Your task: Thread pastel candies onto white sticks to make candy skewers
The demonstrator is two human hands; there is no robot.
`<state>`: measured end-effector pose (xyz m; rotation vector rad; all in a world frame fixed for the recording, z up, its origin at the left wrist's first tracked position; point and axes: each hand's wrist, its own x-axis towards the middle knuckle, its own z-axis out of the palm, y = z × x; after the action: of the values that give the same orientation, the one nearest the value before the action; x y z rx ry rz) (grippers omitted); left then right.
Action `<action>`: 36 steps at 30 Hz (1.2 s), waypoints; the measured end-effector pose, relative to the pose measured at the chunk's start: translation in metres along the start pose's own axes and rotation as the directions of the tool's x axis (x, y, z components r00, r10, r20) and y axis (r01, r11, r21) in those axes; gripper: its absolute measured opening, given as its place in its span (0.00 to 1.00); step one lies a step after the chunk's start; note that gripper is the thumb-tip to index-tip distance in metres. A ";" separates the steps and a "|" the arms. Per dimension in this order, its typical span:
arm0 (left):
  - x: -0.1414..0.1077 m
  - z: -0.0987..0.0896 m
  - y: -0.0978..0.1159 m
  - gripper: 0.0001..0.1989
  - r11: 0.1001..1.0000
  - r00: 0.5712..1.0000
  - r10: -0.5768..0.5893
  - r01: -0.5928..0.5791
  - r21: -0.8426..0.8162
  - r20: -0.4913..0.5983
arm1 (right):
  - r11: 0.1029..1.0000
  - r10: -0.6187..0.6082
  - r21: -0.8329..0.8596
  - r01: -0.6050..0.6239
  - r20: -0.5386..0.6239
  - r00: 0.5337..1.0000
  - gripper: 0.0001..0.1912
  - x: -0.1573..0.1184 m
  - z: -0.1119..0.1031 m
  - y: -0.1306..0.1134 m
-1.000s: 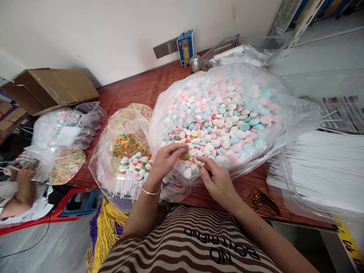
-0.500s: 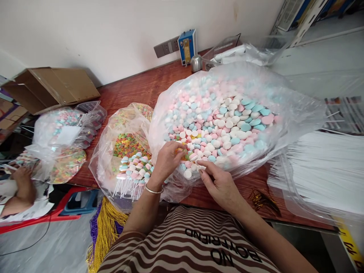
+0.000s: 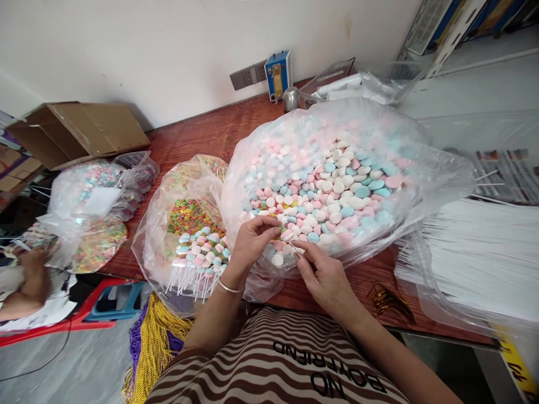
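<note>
A large clear plastic bag (image 3: 438,168) lies open on the red-brown table, full of pink, white and blue candy discs (image 3: 337,182). Over its front edge my left hand (image 3: 255,238) is pinched closed beside some small coloured rings; what its fingertips hold is too small to make out. Just to the right, my right hand (image 3: 322,275) has its thumb and forefinger pressed around a thin white stick (image 3: 298,247). To the left, a smaller bag holds small coloured rings (image 3: 191,216), with assembled candies on white sticks (image 3: 202,252) at its front.
White sticks (image 3: 484,252) are heaped at the right. Gold ties (image 3: 391,302) lie near the table's front edge. Behind stand a blue device (image 3: 278,76) and a metal cup (image 3: 291,99). A cardboard box (image 3: 96,129) and another person's arm (image 3: 33,283) are at the left.
My left hand has turned slightly, its fingertips now pinched together nearer my right hand. My right hand has hardly moved. The view has shifted a little.
</note>
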<state>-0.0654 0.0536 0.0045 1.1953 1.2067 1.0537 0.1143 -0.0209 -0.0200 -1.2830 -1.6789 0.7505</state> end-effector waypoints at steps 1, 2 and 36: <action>-0.001 0.004 -0.001 0.13 0.997 1.000 -0.015 0.014 -0.072 -0.012 | 1.000 -0.001 -0.007 0.001 -0.020 1.000 0.13 0.000 0.002 0.000; -0.002 0.009 -0.001 0.15 0.987 0.999 -0.032 0.028 -0.160 -0.024 | 1.000 -0.003 -0.014 0.002 -0.038 0.999 0.12 0.000 0.003 0.000; 0.088 0.016 0.019 0.06 0.415 0.880 0.395 -0.427 0.803 0.263 | 1.000 0.020 0.021 -0.015 -0.285 0.958 0.06 0.005 -0.031 0.004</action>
<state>-0.0412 0.1408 0.0137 2.3929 1.4950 0.7395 0.1434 -0.0163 -0.0083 -1.3259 -1.4258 0.5590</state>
